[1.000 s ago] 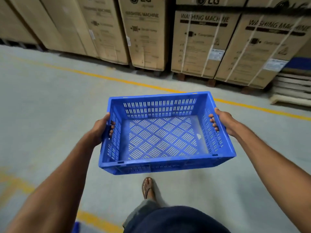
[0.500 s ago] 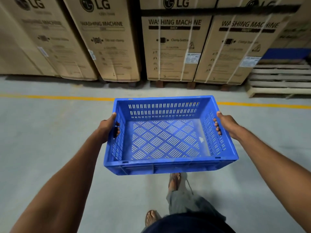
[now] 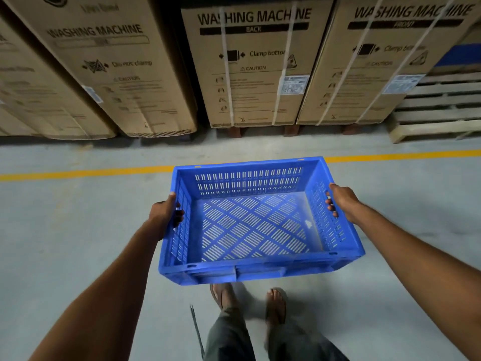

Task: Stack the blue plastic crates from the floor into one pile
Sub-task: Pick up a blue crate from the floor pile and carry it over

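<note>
- I held the empty blue plastic crate [image 3: 256, 230] mid-frame, clear of the concrete floor [image 3: 78, 230], level so it would stack squarely;
- my left hand [image 3: 166, 213] and right hand [image 3: 341, 201] each gripped an opposite side, balancing it.

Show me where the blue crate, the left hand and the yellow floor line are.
blue crate [image 3: 250, 230]: head view, on its slotted bottom.
left hand [image 3: 164, 212]: head view, back of hand.
yellow floor line [image 3: 78, 174]: head view, its left stretch.
</note>
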A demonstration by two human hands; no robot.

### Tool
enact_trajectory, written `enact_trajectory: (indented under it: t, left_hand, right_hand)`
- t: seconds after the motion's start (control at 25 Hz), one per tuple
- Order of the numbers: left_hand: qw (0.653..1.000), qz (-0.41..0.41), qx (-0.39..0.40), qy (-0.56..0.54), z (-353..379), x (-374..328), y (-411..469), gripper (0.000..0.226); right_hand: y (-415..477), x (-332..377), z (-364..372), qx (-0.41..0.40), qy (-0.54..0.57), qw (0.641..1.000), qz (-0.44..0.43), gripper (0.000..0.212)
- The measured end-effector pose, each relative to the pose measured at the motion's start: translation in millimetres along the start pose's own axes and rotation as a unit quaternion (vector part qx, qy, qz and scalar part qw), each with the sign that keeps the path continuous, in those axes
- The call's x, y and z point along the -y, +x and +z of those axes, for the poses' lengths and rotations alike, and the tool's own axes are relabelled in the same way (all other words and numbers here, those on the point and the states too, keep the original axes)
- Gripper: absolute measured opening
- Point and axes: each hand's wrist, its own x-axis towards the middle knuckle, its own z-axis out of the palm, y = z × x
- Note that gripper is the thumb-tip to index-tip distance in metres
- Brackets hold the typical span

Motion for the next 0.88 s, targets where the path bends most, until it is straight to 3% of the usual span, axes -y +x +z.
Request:
enact_trajectory:
  t: [0.2, 0.4, 0.72, 0.88]
  left_hand:
    - [0.999, 0.001, 0.019, 0.032, 29, 0, 150, 0.052]
    - [0.999, -0.020, 0.010, 0.045, 61, 42, 304, 0.064]
    - [0.997, 0.051, -0.049, 0.037, 147, 97, 518, 0.054]
    - [0.994, 0.096, -0.040, 0.034, 188, 110, 602, 0.053]
  right_hand:
    - [111, 8, 68, -0.050, -0.017, 0.998, 0.024, 0.042]
    - [231, -2, 146, -0.050, -0.017, 0.998, 0.046, 0.035]
    - [456, -17, 253, -0.086, 0.012, 0.996, -0.033, 0.031]
    - [542, -29, 283, -0.112, 0.032, 0.991, -0.066, 0.030]
